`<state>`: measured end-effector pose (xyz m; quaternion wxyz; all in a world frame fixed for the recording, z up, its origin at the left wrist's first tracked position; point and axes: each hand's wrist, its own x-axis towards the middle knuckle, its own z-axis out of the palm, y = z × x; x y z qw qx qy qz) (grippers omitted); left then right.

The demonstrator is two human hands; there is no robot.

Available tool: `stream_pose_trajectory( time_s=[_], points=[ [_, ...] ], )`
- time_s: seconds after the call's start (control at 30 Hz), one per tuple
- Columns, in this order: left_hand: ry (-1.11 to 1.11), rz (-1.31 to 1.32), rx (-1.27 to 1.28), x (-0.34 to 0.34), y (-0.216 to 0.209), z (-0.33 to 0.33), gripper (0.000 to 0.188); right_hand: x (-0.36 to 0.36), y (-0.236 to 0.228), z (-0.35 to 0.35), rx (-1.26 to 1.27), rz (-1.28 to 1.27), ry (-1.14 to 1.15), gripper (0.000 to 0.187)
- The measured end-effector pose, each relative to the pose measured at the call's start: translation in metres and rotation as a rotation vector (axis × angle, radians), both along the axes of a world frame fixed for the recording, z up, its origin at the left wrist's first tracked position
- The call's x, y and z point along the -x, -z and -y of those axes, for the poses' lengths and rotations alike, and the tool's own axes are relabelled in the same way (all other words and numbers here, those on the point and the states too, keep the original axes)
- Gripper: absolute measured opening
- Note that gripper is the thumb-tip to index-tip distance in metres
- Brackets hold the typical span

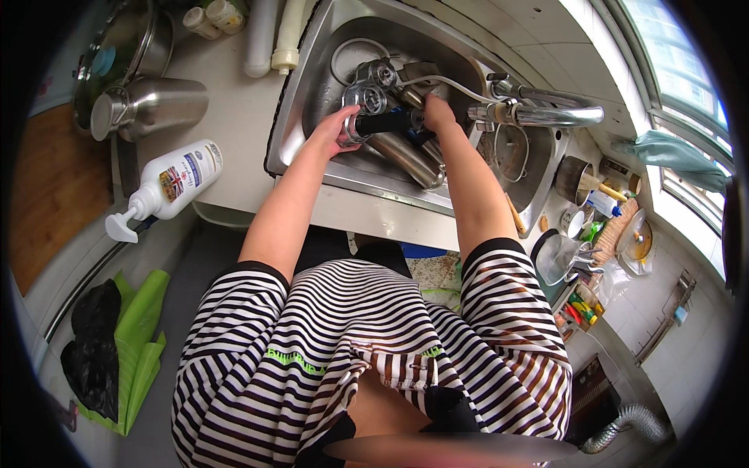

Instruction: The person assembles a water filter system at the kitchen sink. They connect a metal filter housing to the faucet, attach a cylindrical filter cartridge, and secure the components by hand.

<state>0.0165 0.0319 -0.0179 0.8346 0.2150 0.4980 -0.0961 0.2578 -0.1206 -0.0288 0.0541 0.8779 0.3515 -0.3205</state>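
My left hand (pixel 342 132) is wrapped round the clear end of a black cylinder (pixel 384 122) with a transparent cup-like part. It lies across the sink (pixel 308 82), over a stainless steel flask (pixel 406 160). By the cylinder's other end, my right hand (pixel 438 114) reaches down beside the faucet; its fingers are mostly hidden, so I cannot tell whether it grips anything. Beyond the left hand sit two clear glass-like vessels (pixel 364 98). A white hose (pixel 437 79) runs from the faucet (pixel 538 115) towards them, and other metal items lie partly covered beneath.
To the left on the counter, a white pump bottle (pixel 183 178) and a steel canister (pixel 160 108) lie on their sides. Pale tubes (pixel 273 39) rest against the sink's left rim. A saucepan (pixel 573 178), a white cup (pixel 572 223) and a strainer (pixel 555 257) stand at the right.
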Motion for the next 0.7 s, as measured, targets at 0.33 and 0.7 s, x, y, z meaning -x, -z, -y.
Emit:
stream_pose_trajectory(
  time_s=[0.33, 0.7],
  points=[
    [-0.129, 0.054, 0.127, 0.001, -0.010, -0.002, 0.039, 0.020, -0.076, 0.031, -0.348, 0.112, 0.086, 0.062],
    [-0.096, 0.071, 0.111, 0.002, -0.007, -0.001, 0.037, 0.091, -0.172, 0.012, -0.797, -0.313, 0.367, 0.040]
  ],
)
